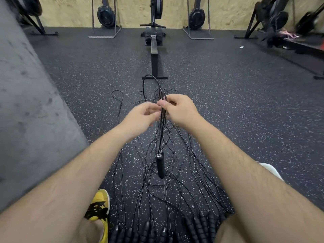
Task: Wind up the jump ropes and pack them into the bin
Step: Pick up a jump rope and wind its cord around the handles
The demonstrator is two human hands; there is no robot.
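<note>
Spare handles (157, 232) rowed on floor (245, 102), bottom centre; mid-frame, left hand (140, 116) and right hand (180, 109) pinching one doubled jump rope (162, 130), dangling handle (160, 165) below, probably to keep loops together.

Your left hand (140, 118): fingertips were lost among rope strands (162, 127) beside your right hand (182, 109), grip unreadable. Handles (157, 232) near your knees were cut off by bottom edge. Yellow shoe (100, 200) was partly covered by your left forearm, white shoe (270, 170) mostly behind right forearm. Rowing machine (154, 50) was cropped at top. Rack gear (305, 23) far right was blurred. White scrap (242, 47) on floor was too small to identify
</note>
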